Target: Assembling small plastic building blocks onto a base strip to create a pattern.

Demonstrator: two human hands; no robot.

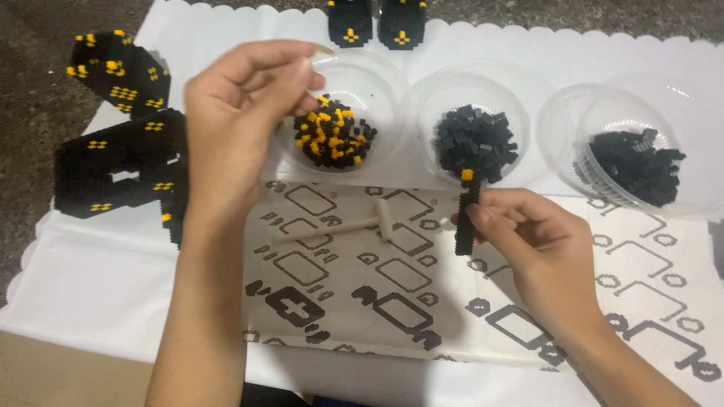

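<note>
A: From the head camera, how many bowls do you count?

B: Three clear plastic bowls in a row on the white scallop-edged cloth. The left bowl holds mixed black and yellow small bricks, the middle bowl holds black small bricks, and the right bowl holds more black pieces. The right one may be two bowls nested; its rims overlap and I cannot tell.

A: And the hands?

B: Two. The left hand hangs over the left bowl, thumb and forefinger pressed together at the tips; whether a brick sits between them is too small to make out. The right hand pinches a narrow upright black brick strip with one yellow brick on top, just in front of the middle bowl.

A: What else?

B: One printed instruction sheet with black outlined shapes, with a cream plastic hammer-shaped tool lying on it. At the left are built black panels with yellow dots, partly behind the left forearm. Two smaller black pieces with yellow marks are cut off by the top edge.
</note>
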